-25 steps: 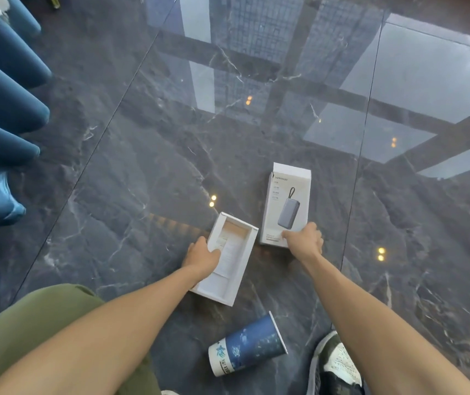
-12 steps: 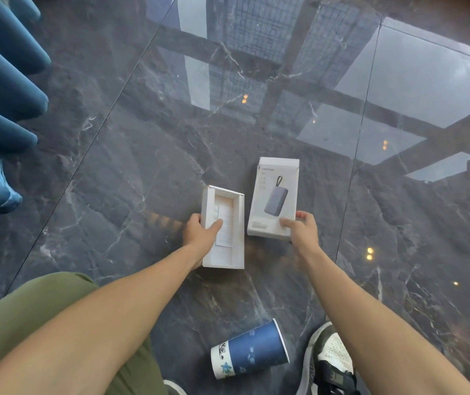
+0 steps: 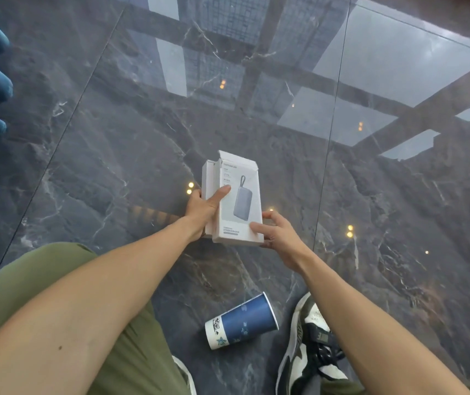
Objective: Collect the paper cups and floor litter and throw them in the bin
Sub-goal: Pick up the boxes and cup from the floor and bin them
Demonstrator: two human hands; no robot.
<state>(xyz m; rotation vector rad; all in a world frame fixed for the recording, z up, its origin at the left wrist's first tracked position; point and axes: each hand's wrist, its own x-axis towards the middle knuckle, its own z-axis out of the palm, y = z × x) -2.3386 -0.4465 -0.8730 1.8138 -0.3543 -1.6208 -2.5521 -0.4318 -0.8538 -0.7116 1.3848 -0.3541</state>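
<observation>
The white box sleeve, printed with a power bank picture, is held over the white inner tray, whose left edge shows at the sleeve's 9 o'clock side. The left hand grips both from the left, thumb laid across the sleeve's face. The right hand pinches the sleeve's lower right corner, thumb on top. At 6 o'clock from the boxes a blue and white paper cup lies on its side on the dark marble floor, just beside a black and white sneaker at its 3 o'clock.
</observation>
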